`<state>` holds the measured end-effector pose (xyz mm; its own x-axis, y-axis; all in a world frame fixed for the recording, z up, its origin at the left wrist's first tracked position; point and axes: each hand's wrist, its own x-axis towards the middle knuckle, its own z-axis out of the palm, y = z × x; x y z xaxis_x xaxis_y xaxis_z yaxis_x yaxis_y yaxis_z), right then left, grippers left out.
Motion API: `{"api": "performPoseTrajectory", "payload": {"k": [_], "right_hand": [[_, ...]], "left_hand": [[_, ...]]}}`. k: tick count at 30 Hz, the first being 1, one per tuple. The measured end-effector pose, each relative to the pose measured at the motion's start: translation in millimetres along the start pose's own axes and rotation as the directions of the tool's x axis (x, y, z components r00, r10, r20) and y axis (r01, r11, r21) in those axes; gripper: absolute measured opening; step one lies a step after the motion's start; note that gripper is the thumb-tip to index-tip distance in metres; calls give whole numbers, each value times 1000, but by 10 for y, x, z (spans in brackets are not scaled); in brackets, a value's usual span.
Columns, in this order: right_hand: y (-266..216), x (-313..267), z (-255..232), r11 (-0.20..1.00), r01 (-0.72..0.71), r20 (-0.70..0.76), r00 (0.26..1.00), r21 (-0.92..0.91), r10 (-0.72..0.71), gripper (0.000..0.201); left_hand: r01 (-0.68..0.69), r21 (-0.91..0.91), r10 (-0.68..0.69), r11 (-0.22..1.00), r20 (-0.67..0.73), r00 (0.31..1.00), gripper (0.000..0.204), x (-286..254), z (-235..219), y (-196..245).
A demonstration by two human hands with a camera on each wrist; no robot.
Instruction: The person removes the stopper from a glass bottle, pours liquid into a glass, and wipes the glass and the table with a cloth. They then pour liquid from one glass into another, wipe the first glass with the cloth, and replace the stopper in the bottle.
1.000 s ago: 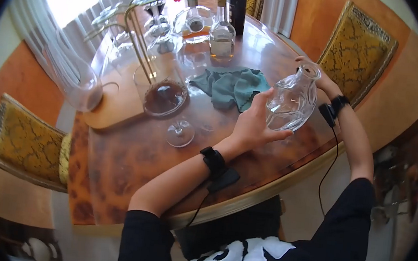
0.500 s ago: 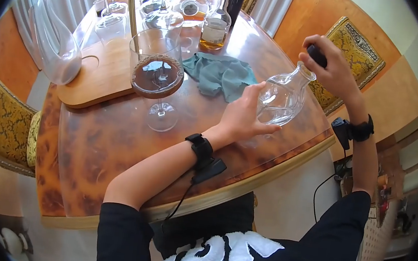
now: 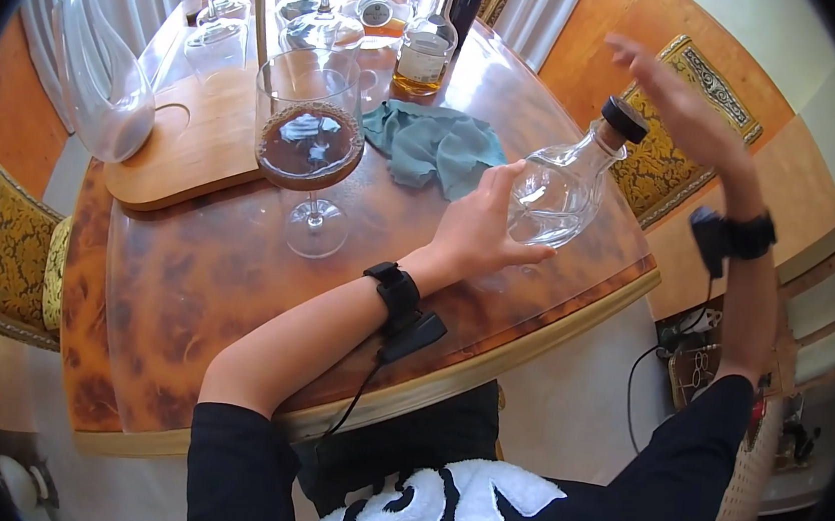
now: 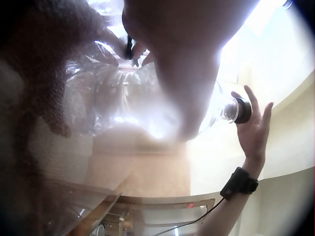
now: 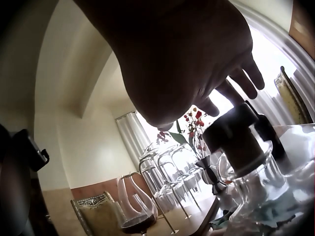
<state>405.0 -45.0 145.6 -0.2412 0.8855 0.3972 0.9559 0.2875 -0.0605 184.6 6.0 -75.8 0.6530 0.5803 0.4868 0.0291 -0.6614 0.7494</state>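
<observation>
The left hand (image 3: pixel 481 228) grips a clear glass decanter (image 3: pixel 556 199) around its body, above the table's right part. A black-topped stopper (image 3: pixel 625 120) sits in the decanter's neck, its cork part partly showing above the rim. Beside the stopper, the right hand (image 3: pixel 691 116) is raised with its fingers extended, holding nothing. In the left wrist view the right hand (image 4: pixel 255 130) has spread fingers just past the stopper (image 4: pixel 242 110). The right wrist view shows the palm (image 5: pixel 182 64) over the stopper (image 5: pixel 231 128), fingers relaxed.
A stemmed glass of dark drink (image 3: pixel 310 150) stands left of the hands. Behind lie a teal cloth (image 3: pixel 435 147), an amber bottle (image 3: pixel 424 52) and a round decanter (image 3: pixel 375 7). A wooden board (image 3: pixel 188 143) with a brass stand and a curved glass decanter (image 3: pixel 111 100) are at left.
The right hand, which held the black stopper above the neck half a second ago, has let it go and moved up and right. The stopper is now in the neck. The left hand keeps its grip.
</observation>
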Motion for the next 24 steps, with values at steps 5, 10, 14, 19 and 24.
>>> {"api": "performPoseTrajectory", "payload": {"k": [5,10,14,19,24], "right_hand": [[258,613,-1285,885,-227,-299,883,406,363,77],[-713,471,-612,985,-130,-144,979,115,146,76],[-160,217,340,823,-514,491,796,241,354,82],[96,208,567,927,-257,290,941,275,174,78],[-32,366,203,950,-229,288,944,210,163,78]], "left_hand": [[-46,18,47,999,-38,998,106,-2,56,-55],[-57,6,57,998,-50,997,106,10,60,-56],[-9,-22,8,1000,-15,1000,105,12,24,-26],[-1,-11,0,1000,-12,1000,107,-10,47,-47],[-63,18,64,998,-47,997,105,20,68,-80]]}}
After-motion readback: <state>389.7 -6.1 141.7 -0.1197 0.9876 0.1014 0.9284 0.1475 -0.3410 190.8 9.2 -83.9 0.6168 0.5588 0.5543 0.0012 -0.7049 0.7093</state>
